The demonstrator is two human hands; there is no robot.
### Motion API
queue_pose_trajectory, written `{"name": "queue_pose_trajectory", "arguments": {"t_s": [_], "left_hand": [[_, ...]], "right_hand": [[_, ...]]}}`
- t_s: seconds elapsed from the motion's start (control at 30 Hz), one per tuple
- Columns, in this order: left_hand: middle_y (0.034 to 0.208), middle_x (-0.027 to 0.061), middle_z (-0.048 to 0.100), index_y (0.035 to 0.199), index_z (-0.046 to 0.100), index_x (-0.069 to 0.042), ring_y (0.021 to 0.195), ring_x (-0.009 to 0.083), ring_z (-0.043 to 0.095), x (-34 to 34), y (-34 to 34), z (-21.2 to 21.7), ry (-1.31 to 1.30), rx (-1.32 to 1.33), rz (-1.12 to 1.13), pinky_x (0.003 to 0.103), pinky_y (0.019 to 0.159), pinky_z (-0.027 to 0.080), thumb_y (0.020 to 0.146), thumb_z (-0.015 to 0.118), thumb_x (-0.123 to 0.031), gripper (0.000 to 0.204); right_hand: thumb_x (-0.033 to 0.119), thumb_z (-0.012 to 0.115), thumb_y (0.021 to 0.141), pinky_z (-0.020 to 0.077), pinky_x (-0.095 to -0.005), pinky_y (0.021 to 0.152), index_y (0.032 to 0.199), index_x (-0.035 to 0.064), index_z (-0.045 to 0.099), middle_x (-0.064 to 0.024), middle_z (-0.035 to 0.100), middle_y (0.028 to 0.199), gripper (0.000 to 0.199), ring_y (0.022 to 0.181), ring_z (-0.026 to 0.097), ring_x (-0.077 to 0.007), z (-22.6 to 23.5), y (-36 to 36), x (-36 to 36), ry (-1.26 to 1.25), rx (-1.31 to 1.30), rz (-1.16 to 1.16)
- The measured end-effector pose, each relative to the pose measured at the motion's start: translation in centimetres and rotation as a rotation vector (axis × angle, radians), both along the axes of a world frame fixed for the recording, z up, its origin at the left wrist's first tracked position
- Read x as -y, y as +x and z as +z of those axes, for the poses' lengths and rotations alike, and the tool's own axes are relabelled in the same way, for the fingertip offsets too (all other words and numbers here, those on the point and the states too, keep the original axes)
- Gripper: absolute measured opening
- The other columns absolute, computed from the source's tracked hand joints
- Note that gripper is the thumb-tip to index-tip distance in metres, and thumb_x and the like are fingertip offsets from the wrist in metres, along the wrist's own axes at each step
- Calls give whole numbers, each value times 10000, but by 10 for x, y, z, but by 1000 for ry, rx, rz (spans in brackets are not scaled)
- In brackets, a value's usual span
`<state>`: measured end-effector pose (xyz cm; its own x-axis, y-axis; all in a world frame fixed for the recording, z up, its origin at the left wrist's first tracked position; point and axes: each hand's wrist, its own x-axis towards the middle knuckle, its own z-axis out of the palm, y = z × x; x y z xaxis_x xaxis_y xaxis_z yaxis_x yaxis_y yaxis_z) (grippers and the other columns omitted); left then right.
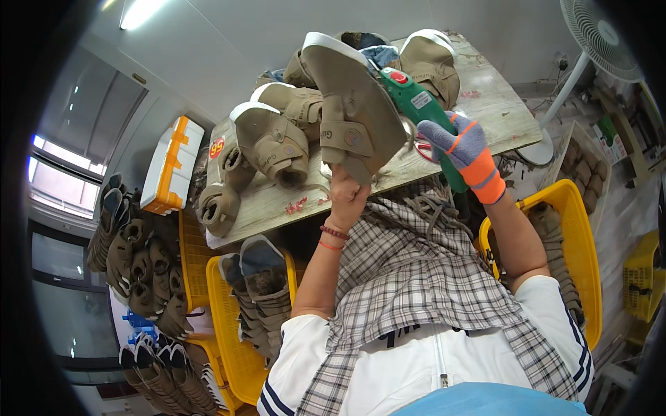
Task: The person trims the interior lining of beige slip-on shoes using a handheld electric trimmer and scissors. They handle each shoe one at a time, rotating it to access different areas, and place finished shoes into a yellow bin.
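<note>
My bare left hand (347, 195) is closed on the lower end of a tan strapped shoe (361, 114) with a white sole edge, holding it up above the table (510, 111). Part of that hand is hidden by the shoe. My right hand (466, 154), in a grey and orange glove, grips a green power tool (420, 101) with a red switch. The tool's upper end is close beside the shoe; whether they touch, I cannot tell. More tan shoes (277, 142) sit on the table to the left, and another shoe (429, 66) at the far side.
Yellow crates with stacked shoes stand at my left (229, 326) and right (579, 256). A white and orange case (172, 166) is left of the table. A white fan (600, 35) stands at the far right. Many shoes (142, 267) are piled at the left.
</note>
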<state>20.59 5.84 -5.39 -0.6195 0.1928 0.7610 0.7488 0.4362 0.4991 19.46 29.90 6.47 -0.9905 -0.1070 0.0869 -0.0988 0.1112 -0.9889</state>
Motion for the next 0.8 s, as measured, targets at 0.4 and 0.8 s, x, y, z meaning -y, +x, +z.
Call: {"name": "queue_pose_trajectory", "arguments": {"t_s": [0.4,0.8], "left_hand": [[967,-10,556,965,622,17,770,57,491,-10,-12,11,634,409,-98,206,626,389,824,607,25,142],[924,161,589,781,624,15,941,354,517,-18,-9,-4,91,112,36,400,816,418,683,642,53,107]], "right_hand": [[333,769,706,475,-243,585,1025,32,626,-33,642,717,461,621,567,-71,-47,31,-11,275,-169,-80],[353,746,738,400,-211,482,862,20,607,0,557,613,381,513,490,-39,-24,18,1,-11,106,-33]]}}
